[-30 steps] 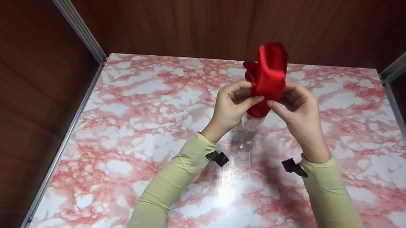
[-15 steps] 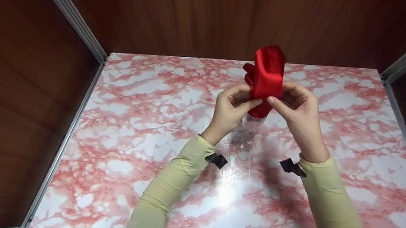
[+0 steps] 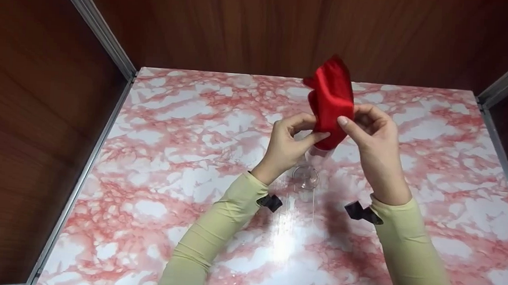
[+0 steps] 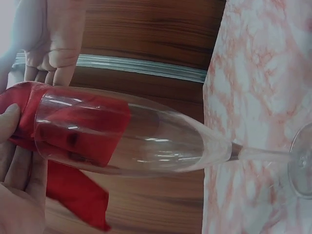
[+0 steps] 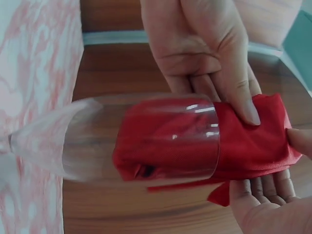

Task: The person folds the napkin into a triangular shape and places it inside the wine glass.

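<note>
A red satin cloth, folded, has its lower end inside the bowl of a clear champagne flute. The flute stands upright on its round foot; in both wrist views the cloth fills the upper part of the bowl, with the lower bowl see-through. My left hand pinches the cloth near the rim, thumb in front and fingers behind. On the other side my right hand also pinches it, a little higher. A loose red flap hangs outside the glass in the left wrist view.
The pink-and-white marbled table lies under the flute. Dark wood panels with metal edge strips enclose it at the back and sides. Small black devices are strapped at both wrists.
The top of the cloth has tilted to the left and narrowed. My left hand has shifted slightly lower, and my right thumb has moved a little up the cloth.
</note>
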{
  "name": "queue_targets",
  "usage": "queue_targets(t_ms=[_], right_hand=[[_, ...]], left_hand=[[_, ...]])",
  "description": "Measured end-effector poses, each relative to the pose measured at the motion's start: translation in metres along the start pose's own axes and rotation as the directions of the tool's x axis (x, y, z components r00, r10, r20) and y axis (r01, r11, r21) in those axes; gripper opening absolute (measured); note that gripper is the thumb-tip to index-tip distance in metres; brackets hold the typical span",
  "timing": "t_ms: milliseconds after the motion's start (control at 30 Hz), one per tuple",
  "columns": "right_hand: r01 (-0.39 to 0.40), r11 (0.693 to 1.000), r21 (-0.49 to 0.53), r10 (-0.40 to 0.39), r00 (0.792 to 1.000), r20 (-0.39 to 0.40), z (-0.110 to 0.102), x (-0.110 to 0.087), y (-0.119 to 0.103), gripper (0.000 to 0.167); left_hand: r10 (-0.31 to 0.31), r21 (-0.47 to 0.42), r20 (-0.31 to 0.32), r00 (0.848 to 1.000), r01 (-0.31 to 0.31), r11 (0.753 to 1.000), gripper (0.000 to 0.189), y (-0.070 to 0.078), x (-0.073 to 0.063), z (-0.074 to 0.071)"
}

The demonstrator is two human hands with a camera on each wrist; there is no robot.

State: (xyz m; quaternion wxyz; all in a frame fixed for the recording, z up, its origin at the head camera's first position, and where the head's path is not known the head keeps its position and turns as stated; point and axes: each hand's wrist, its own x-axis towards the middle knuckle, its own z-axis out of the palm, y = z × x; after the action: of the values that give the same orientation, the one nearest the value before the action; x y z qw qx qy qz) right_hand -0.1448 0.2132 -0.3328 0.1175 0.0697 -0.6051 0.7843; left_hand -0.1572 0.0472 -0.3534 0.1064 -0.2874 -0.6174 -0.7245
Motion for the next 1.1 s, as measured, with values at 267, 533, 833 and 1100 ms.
queue_targets(t_ms=[267,533,833,1100], right_hand=[[0.044,0.997,0.069,-0.042,0.999,-0.030,-0.002,-0.001,0.001,0.018],[0.051,0.982,0.180,-0.055,0.998,0.021,-0.005,0.001,-0.002,0.033],[0.057,0.992,0.110,-0.067,0.994,0.088,-0.012,-0.002,0.002,0.045],[0.106,0.993,-0.045,-0.104,0.994,0.041,-0.015,-0.005,0.013,0.047]], left_hand=[[-0.075,-0.006,-0.022,0.997,0.075,0.997,0.031,0.013,0.000,0.003],[-0.182,-0.095,-0.074,0.981,0.175,0.980,0.033,0.025,0.012,0.003],[-0.210,-0.070,-0.061,0.976,0.206,0.976,0.028,0.002,0.016,-0.002],[-0.179,-0.013,-0.057,0.982,0.179,0.984,0.027,-0.009,0.016,-0.004]])
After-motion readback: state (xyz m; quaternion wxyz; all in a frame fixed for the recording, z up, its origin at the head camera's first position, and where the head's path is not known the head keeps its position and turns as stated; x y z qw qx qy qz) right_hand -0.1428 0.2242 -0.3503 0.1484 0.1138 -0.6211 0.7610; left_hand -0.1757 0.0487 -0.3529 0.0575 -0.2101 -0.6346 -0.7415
